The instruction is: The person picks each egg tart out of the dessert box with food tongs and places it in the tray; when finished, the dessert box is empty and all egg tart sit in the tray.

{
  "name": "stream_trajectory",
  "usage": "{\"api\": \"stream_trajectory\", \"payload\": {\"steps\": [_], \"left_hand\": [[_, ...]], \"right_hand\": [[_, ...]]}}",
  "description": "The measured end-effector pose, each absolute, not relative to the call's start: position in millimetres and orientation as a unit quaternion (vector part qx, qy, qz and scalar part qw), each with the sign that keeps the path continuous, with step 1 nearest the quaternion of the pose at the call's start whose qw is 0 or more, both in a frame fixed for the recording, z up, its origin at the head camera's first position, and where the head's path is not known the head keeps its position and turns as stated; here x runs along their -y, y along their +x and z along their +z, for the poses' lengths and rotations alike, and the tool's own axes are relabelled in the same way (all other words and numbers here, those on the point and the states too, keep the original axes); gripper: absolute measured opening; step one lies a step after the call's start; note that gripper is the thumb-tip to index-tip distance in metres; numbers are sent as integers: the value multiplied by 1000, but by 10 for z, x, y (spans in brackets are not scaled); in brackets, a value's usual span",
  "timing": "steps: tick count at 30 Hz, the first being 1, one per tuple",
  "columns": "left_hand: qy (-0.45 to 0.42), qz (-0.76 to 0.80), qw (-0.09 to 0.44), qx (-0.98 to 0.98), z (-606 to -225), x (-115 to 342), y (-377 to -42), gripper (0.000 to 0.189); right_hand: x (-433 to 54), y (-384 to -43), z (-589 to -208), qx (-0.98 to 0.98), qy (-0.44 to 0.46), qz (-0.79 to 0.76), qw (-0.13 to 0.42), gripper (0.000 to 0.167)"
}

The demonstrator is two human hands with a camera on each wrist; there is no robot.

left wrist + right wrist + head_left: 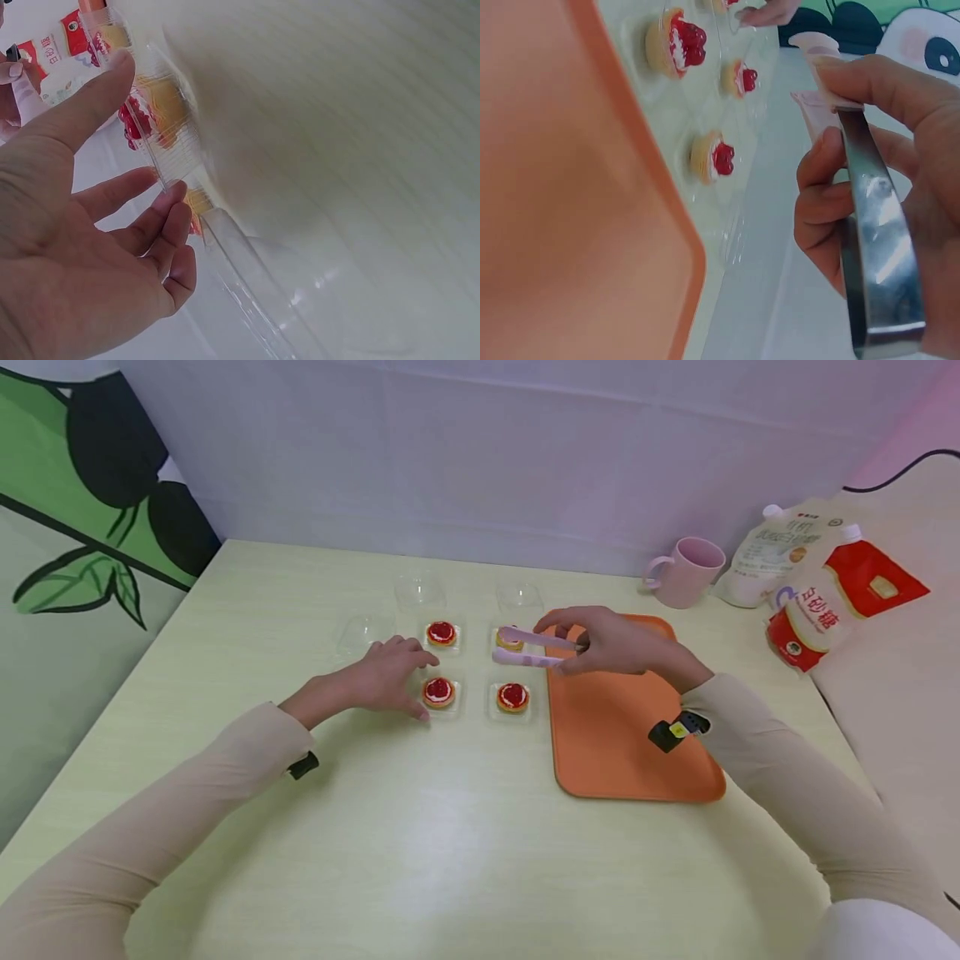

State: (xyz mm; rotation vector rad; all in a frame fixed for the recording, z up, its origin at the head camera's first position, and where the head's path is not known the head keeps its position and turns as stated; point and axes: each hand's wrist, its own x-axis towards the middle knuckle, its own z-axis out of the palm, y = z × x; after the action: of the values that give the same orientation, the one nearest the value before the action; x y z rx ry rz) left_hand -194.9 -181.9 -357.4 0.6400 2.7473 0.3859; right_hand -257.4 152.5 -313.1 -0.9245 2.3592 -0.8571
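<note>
My left hand (pixel 386 672) hovers at the near left tart (pixel 438 692), thumb and bent fingers spread about its clear plastic box (pixel 178 142). Its fingertips are right at the box edges, pinching nothing. My right hand (pixel 611 643) grips metal tongs (pixel 881 240) with pink tips. Those tips stand apart with nothing between them, and in the head view they overlap the far right tart (pixel 510 639). Red-topped tarts also sit in clear boxes at the far left (pixel 441 633) and near right (pixel 513 697).
An orange tray (pixel 637 735) lies on the table right of the tarts. Clear plastic lids (pixel 420 589) stand behind and left of the boxes. At the back right are a pink mug (pixel 686 572), a white pouch (pixel 765 560) and a red-and-white pouch (pixel 825 602).
</note>
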Motion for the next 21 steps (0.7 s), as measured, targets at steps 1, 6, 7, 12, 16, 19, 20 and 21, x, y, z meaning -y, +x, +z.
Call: {"api": "stream_trajectory", "payload": {"steps": [1, 6, 7, 12, 16, 19, 20, 21], "left_hand": [[223, 136, 147, -954, -3575, 1820, -1947, 80], [217, 143, 151, -954, -3589, 1821, -1954, 79], [215, 142, 152, -954, -3590, 1821, -1953, 80], [205, 147, 161, -954, -3590, 1814, -1960, 79], [202, 148, 168, -953, -3585, 1804, -1967, 78], [202, 147, 165, -954, -3581, 1800, -1969, 79], [202, 147, 164, -954, -3580, 1800, -1969, 79], [203, 146, 163, -954, -3578, 1800, -1969, 80]], "right_hand": [[-1479, -2571, -3126, -858, -343, -301, 235, 51], [-1221, -2558, -3088, -858, -389, -233, 242, 50], [-1165, -2554, -3080, -858, -400, -217, 240, 49], [-900, -2532, -3061, -851, -436, -161, 247, 47], [-723, -2518, -3050, -848, -452, -116, 251, 49], [-605, -2510, -3019, -849, -455, -88, 252, 49], [-569, -2509, -3007, -849, -457, -80, 252, 49], [-535, -2506, -2994, -848, -461, -71, 251, 49]]}}
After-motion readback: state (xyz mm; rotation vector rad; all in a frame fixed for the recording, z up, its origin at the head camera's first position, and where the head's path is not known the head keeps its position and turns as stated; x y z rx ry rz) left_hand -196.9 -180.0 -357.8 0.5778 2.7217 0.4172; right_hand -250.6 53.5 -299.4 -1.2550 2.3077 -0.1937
